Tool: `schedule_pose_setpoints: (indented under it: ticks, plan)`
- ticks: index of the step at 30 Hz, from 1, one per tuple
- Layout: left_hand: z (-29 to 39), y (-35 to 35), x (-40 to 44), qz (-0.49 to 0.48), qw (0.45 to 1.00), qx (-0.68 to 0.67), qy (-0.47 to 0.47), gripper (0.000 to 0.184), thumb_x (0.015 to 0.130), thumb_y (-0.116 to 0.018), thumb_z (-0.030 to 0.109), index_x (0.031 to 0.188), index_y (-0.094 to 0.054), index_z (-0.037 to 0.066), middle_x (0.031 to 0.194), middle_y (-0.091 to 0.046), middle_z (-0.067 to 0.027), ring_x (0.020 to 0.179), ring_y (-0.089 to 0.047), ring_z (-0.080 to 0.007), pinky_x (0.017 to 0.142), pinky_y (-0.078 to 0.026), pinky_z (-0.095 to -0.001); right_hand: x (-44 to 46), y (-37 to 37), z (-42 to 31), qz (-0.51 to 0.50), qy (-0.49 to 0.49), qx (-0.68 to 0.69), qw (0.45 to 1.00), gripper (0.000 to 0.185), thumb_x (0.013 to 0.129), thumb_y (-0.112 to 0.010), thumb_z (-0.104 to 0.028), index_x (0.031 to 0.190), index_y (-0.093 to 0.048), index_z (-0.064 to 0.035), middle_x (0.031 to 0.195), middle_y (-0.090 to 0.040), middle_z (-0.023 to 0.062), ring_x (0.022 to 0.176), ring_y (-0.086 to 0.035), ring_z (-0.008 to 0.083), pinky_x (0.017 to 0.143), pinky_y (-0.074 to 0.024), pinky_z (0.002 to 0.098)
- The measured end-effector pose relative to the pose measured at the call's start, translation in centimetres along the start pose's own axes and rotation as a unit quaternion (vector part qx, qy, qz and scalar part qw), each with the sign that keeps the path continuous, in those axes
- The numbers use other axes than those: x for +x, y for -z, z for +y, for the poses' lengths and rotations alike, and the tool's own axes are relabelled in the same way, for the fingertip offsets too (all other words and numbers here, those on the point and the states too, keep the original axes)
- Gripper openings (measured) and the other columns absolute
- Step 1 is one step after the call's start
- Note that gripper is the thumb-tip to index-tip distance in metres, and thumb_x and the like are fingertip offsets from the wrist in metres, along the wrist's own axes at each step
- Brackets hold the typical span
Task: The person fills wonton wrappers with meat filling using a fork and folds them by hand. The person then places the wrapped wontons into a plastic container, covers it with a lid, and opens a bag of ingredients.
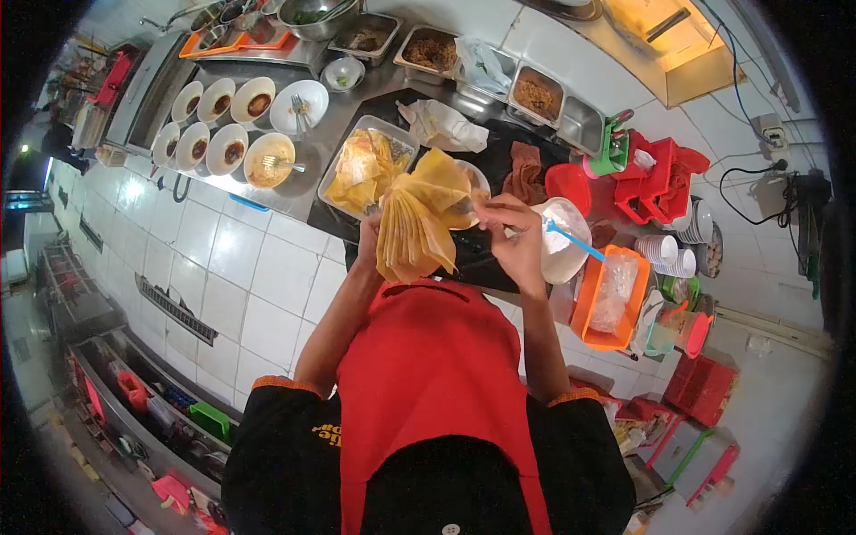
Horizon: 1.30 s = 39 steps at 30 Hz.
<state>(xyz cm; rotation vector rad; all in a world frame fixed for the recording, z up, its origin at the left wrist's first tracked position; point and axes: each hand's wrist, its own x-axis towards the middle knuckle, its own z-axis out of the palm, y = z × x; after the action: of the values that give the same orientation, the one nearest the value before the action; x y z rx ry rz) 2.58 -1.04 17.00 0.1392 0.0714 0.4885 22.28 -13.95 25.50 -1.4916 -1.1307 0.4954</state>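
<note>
A stack of thin yellow sheets [417,218], fanned out like pages, hangs over the front of the counter. My left hand [369,239] grips its left side, the fingers mostly hidden behind the sheets. At the right my right hand [513,227] is closed near the upper right edge of the stack; whatever lies between its fingers is too small to make out. Behind the stack, a rectangular tray [403,135] holds more yellow sheets. Just right of my right hand sits a white bowl [560,267] of white contents with a blue-handled utensil [575,241].
White bowls [226,150] with dark sauce stand at the left, beside a bowl with a fork [283,165]. Metal trays of brown filling [536,94] line the back. An orange basket [612,299], red baskets [658,187] and stacked white cups [658,250] are at the right.
</note>
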Motion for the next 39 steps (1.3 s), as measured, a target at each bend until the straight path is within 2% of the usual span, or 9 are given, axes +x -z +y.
schedule_pose_setpoints:
  ticks: [10,12,17,22,25,28,30,33,39]
  plan:
    - [0.7,-0.9,0.4,0.07,0.995,0.07,-0.013,0.05,0.099,-0.036,0.032,0.134,-0.047,-0.003,0.121,-0.062,-0.0197,0.107,-0.064,-0.032,0.096,-0.052,-0.0443,0.0,3.7,-0.6,-0.087,-0.171,0.054,0.98,0.023,0.086,-0.063,0.008,0.107,-0.069,0.0025,0.089,-0.066,0.0059,0.079,-0.059,0.0098,0.07,-0.0456,0.0224]
    - [-0.5,-1.6,0.5,0.167,0.955,0.245,0.031,0.047,0.098,-0.04,0.026,0.133,-0.046,-0.005,0.119,-0.062,-0.0193,0.106,-0.064,-0.0311,0.095,-0.053,-0.0435,0.9,1.9,-0.5,-0.07,-0.138,0.126,0.98,0.02,0.085,-0.066,0.006,0.106,-0.067,0.0034,0.091,-0.065,0.0049,0.08,-0.058,0.0084,0.071,-0.0446,0.0218]
    - [-0.6,-3.2,0.9,0.162,0.951,0.252,0.071,0.046,0.105,-0.038,0.03,0.136,-0.045,-0.003,0.123,-0.061,-0.0184,0.106,-0.065,-0.0246,0.094,-0.054,-0.0392,1.3,-1.1,-0.4,-0.041,-0.071,-0.06,0.995,0.013,0.078,-0.075,0.0,0.087,-0.065,-0.0015,0.088,-0.062,0.0018,0.072,-0.054,0.0079,0.062,-0.0436,0.0224]
    - [0.5,5.6,0.9,0.095,0.986,0.133,0.022,0.048,0.105,-0.033,0.033,0.133,-0.049,-0.002,0.118,-0.064,-0.0189,0.104,-0.066,-0.0301,0.094,-0.054,-0.0443,-0.3,-4.3,-1.3,-0.036,0.021,-0.096,0.995,0.018,0.078,-0.075,-0.007,0.094,-0.069,-0.0026,0.092,-0.069,0.0079,0.074,-0.06,0.0139,0.065,-0.0474,0.0248]
    - [0.9,8.3,-0.3,0.166,0.986,-0.003,0.011,0.05,0.104,-0.032,0.034,0.128,-0.052,-0.005,0.115,-0.065,-0.0221,0.102,-0.066,-0.0346,0.09,-0.055,-0.0475,-0.4,-2.6,-3.4,-0.242,-0.188,0.036,0.951,0.032,0.086,-0.071,-0.009,0.117,-0.07,-0.0073,0.103,-0.072,0.0044,0.082,-0.062,0.0085,0.07,-0.0514,0.0284]
    - [1.3,11.3,-2.4,0.145,0.988,-0.001,0.05,0.054,0.102,-0.034,0.04,0.132,-0.049,-0.002,0.121,-0.062,-0.0222,0.104,-0.064,-0.0368,0.095,-0.051,-0.0468,-2.1,-0.9,3.9,-0.125,-0.268,0.082,0.952,0.026,0.086,-0.068,-0.008,0.112,-0.072,-0.0065,0.103,-0.073,0.0076,0.082,-0.066,0.0154,0.073,-0.0521,0.0323]
    - [1.1,14.8,-3.9,0.123,0.988,-0.035,0.087,0.053,0.102,-0.035,0.04,0.133,-0.049,-0.002,0.123,-0.061,-0.0221,0.108,-0.062,-0.0362,0.097,-0.05,-0.0476,-3.1,0.4,9.4,-0.12,-0.258,-0.198,0.938,0.025,0.085,-0.066,-0.008,0.109,-0.073,-0.0066,0.099,-0.072,0.0147,0.082,-0.07,0.0269,0.073,-0.0529,0.0373]
    - [0.2,17.2,-5.3,0.104,0.99,-0.076,0.061,0.054,0.103,-0.036,0.04,0.134,-0.048,-0.002,0.124,-0.06,-0.0231,0.111,-0.061,-0.0362,0.098,-0.048,-0.048,-3.1,-2.0,11.7,-0.089,-0.206,-0.344,0.912,0.023,0.082,-0.062,-0.004,0.101,-0.075,-0.0053,0.094,-0.07,0.0206,0.085,-0.068,0.0372,0.075,-0.0535,0.0438]
    - [0.9,16.1,-5.6,0.101,0.991,-0.084,0.021,0.056,0.102,-0.036,0.039,0.138,-0.044,-0.003,0.132,-0.055,-0.0241,0.115,-0.058,-0.0374,0.101,-0.047,-0.0481,-2.4,-4.3,12.3,-0.086,-0.225,-0.432,0.869,0.018,0.081,-0.06,-0.007,0.092,-0.074,-0.0052,0.091,-0.069,0.0221,0.086,-0.067,0.0401,0.075,-0.0531,0.0487]
